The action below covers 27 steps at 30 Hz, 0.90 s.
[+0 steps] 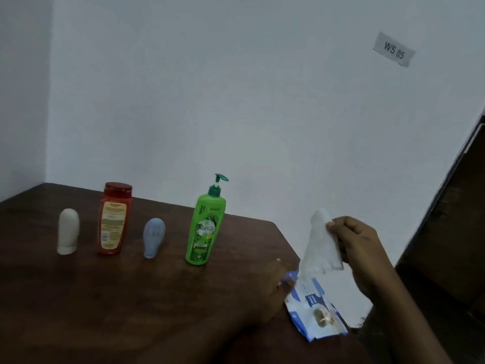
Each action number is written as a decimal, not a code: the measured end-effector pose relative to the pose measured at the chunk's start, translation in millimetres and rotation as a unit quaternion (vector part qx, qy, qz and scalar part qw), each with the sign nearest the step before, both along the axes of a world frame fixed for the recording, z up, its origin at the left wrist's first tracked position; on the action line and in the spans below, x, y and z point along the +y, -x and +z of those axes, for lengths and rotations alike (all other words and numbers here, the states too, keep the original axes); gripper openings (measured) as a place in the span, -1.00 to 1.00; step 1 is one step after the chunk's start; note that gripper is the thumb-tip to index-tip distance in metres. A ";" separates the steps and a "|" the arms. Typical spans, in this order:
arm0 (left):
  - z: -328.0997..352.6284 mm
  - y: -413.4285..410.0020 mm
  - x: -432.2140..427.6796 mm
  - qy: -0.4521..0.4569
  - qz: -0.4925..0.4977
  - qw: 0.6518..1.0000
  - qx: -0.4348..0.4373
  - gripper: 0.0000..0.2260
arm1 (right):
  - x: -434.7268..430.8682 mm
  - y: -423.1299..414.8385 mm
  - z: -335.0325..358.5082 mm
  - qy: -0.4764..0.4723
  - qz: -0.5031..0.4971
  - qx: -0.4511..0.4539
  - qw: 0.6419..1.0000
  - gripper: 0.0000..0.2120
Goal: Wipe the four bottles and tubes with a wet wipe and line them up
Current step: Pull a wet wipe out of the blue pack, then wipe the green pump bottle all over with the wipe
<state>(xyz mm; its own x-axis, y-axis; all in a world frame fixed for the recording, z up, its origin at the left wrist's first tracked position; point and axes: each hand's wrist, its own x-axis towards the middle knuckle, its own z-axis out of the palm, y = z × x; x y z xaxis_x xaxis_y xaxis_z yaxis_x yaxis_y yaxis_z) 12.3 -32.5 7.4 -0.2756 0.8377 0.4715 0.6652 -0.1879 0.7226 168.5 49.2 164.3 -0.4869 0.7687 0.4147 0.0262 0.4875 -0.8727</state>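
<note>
on dark table (131, 298) in white-walled corner, white tube (68, 231), red bottle (114, 219), blue tube (153, 237), green bottle (206, 232) upright in a row, right hand (362, 243) pinching wipe (321, 248) over pack (315, 311) at right edge, blurred left hand (275, 287) seemingly touching pack, grip unclear

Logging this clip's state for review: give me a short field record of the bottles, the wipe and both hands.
on table: white tube, red bottle, blue-grey tube, green pump bottle; all upright, apart, in a rough row
wipe pack: near the table's right edge
right hand: pinches wet wipe, raised above the pack
left hand: at the pack, blurred, grip unclear
wiping: wet wipe touches none of the four
</note>
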 end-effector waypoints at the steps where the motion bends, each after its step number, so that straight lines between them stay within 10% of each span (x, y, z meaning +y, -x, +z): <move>1: 6.8 -1.9 -6.4 -0.021 0.031 0.988 -0.147 0.00 | -6.8 7.8 -2.7 0.028 0.025 0.007 0.999 -0.80; 4: 34.3 7.8 -28.7 -0.020 -0.096 0.839 -0.535 -0.07 | -24.1 35.8 -10.8 0.092 0.081 0.025 0.992 -0.80; 8: 68.2 41.6 -69.2 -0.001 -0.152 0.742 -0.653 -0.13 | -46.9 79.0 -21.3 0.183 0.151 0.085 0.968 -0.80; 12: 86.7 86.2 -105.5 -0.063 -0.114 0.787 -0.603 -0.72 | -66.1 115.9 -39.2 0.237 0.177 0.164 0.941 -0.78; 19: 95.2 157.7 -131.8 -0.062 -0.014 0.882 -0.467 -0.81 | -77.8 179.1 -85.3 0.323 0.183 0.237 0.898 -0.74; 27: 63.8 181.2 -123.6 -0.008 -0.020 0.893 -0.450 -0.73 | -72.5 195.9 -118.3 0.325 0.155 0.203 0.910 -0.81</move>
<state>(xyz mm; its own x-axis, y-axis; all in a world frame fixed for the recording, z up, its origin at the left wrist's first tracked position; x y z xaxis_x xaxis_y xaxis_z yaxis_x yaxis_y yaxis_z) -168.9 -156.0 71.2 -0.5197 0.8501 0.0853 -0.1918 -0.2134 0.9579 -27.5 -23.2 46.0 -0.6309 0.7673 0.1152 -0.4138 -0.2071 -0.8865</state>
